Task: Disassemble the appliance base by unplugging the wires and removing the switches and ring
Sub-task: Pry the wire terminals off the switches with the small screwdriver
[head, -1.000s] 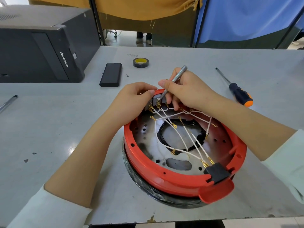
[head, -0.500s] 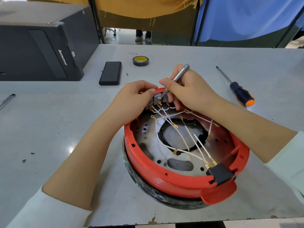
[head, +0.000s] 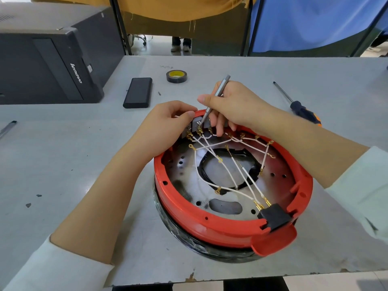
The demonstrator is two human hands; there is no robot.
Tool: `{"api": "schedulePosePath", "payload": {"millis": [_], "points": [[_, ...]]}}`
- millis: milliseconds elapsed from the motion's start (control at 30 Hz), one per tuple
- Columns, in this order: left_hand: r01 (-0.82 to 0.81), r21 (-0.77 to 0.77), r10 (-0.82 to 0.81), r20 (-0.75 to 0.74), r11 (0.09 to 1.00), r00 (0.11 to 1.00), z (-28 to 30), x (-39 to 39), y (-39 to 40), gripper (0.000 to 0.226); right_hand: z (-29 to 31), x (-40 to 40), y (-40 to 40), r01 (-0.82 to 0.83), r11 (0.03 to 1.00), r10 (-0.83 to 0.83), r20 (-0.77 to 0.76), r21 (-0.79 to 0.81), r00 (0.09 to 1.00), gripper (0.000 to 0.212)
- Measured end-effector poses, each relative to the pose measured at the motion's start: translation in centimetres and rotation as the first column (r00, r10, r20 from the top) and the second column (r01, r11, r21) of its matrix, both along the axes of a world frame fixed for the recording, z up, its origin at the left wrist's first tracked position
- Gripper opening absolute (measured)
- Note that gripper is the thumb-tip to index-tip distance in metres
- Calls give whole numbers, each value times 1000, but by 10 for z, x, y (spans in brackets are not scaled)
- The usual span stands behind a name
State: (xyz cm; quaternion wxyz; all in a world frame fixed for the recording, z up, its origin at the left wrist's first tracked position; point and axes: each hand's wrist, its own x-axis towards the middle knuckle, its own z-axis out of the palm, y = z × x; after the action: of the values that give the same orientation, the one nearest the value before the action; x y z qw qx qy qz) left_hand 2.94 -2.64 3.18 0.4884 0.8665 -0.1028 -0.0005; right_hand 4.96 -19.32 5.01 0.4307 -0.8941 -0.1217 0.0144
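On the grey tabletop [head: 63, 164], near its front edge, the appliance base [head: 231, 206] lies with its inside facing up: a red ring [head: 201, 225] surrounds a metal plate crossed by white wires [head: 241, 175] with brass terminals, and a black connector block [head: 274, 216] sits in the ring's near right side beside a red tab. At the far rim, the left hand [head: 168, 127] curls over the ring's edge, its fingers and thumb grasping the grey switches [head: 197, 124] mounted there. The right hand [head: 235, 106] pinches a slim silver tool [head: 216, 97] like a pen, its tip set down on a switch among the terminals, while the lower fingers [head: 218, 127] rest against the wires just beside it. Well apart on the right lies a screwdriver [head: 298, 103] with a black and orange handle. Beyond the base sit a roll of black tape [head: 176, 76] and a flat black box [head: 138, 92], and a black computer case [head: 52, 59] stands at the far left. A pen [head: 7, 128] lies by the left edge.
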Motion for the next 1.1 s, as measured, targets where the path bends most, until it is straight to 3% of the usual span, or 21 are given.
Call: {"api": "schedulePosePath", "payload": {"millis": [67,233,367,433,567,733,967,1100], "points": [[3,-1,-3,-3,1000,1000,-1,0,0,19,-3,-4,-1,8,999,-11,70,33,998,32],[9,-13,-9,-7,1000,1000,-1,1,1,19,1,-8,-12,76,940,-118,109,332,987,28],[30,-28,-30,-20,999,999,-1,0,-2,19,3,-13,-12,90,943,-159,197,319,967,29],[50,-31,-51,-25,998,998,-2,-1,-4,18,6,-17,-11,40,961,-108,236,275,966,31],[67,-61,-69,-37,996,997,-2,-2,-7,18,7,-26,-5,-88,996,75,306,31,949,33],[68,-50,-69,-12,996,998,-2,-3,-6,21,0,-27,4,-9,952,158,464,-306,872,31],[78,-70,-80,-25,994,996,-2,-3,-6,23,-4,-28,5,49,920,198,572,-388,796,27],[70,-64,-72,-31,995,997,-1,-4,-6,23,-4,-28,5,57,919,193,570,-390,799,28]]}}
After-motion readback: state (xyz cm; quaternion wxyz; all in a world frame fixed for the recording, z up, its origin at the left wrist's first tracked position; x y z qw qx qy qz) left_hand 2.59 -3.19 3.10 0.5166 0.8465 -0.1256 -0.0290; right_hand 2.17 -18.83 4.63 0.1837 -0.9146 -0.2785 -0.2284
